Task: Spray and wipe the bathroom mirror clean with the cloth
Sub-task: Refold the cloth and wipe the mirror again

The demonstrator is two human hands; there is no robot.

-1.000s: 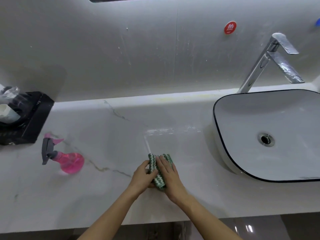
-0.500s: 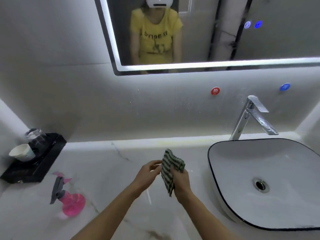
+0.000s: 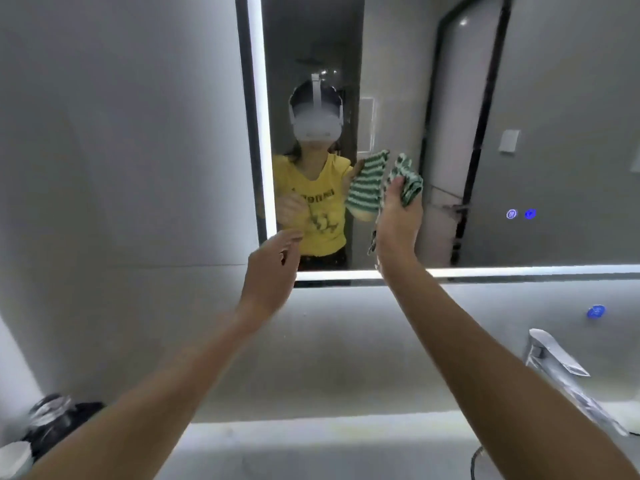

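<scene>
The bathroom mirror (image 3: 554, 98) with a lit edge strip fills the upper right of the head view. My right hand (image 3: 398, 220) is raised in front of its lower left part and grips the green-and-white striped cloth (image 3: 407, 181), bunched at the fingertips close to the glass. The cloth's reflection shows just left of it. My left hand (image 3: 273, 268) is raised near the mirror's lower left corner, fingers relaxed and holding nothing. The pink spray bottle is out of view.
A chrome faucet (image 3: 561, 368) stands at the lower right, with a sliver of the sink rim (image 3: 476, 459) below it. A black tray (image 3: 65, 424) with a cup (image 3: 14, 459) sits at the lower left on the white counter (image 3: 311, 448). Grey wall lies left of the mirror.
Both hands lifted from the counter up to the mirror. My right hand carried the cloth up; my left hand let go of it. The view tilted upward, losing the spray bottle.
</scene>
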